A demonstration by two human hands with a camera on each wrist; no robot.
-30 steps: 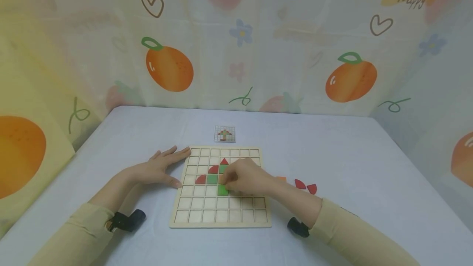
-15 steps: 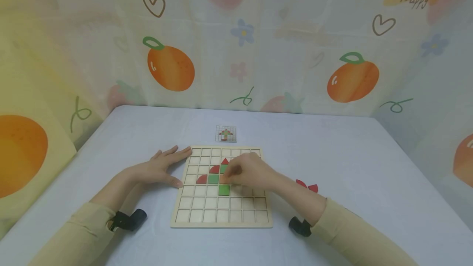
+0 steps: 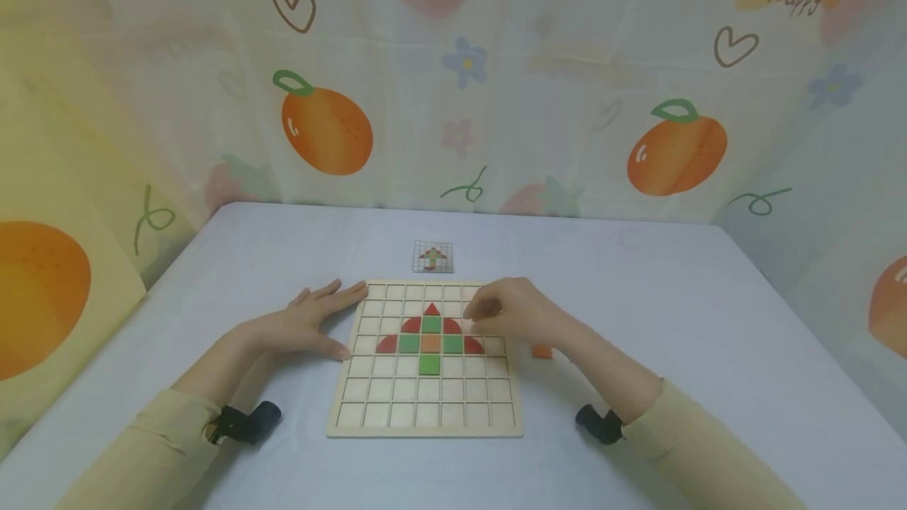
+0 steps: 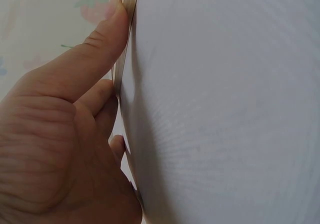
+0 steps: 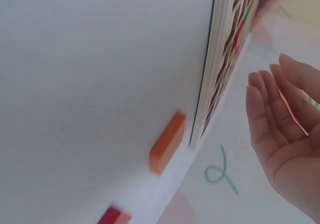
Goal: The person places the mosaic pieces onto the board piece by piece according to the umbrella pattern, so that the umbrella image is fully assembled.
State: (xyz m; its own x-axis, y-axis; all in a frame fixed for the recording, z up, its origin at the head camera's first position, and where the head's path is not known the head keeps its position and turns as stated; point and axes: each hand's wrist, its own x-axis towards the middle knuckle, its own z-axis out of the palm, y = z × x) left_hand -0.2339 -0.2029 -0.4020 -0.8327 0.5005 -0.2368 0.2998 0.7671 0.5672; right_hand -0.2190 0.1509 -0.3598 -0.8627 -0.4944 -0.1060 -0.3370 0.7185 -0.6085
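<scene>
My left hand (image 3: 301, 325) lies at the left edge of a wooden grid board (image 3: 383, 413), its fingers stretched out and the thumb against the side, as the left wrist view also shows. Over the board's right part hovers my right hand (image 3: 520, 312), fingers loosely bent; in the right wrist view nothing shows between them. Flat tiles fill some squares: a red triangle (image 3: 432, 310) at the top, red quarter circles (image 3: 412, 326) on both sides, dark green squares (image 3: 409, 344), an orange square (image 3: 430, 344) in the middle and a brighter green square (image 3: 429, 365) below it.
Behind the board lies a small picture card (image 3: 433, 256) with a similar tile pattern on a grid. Right of the board another orange tile (image 3: 542, 352) rests on the white table (image 3: 638, 282). A red tile (image 5: 114, 216) lies near it in the right wrist view.
My right hand has come off the middle of the board and moved right, uncovering the orange centre square and the tiles to its right. The left hand stays in place.
</scene>
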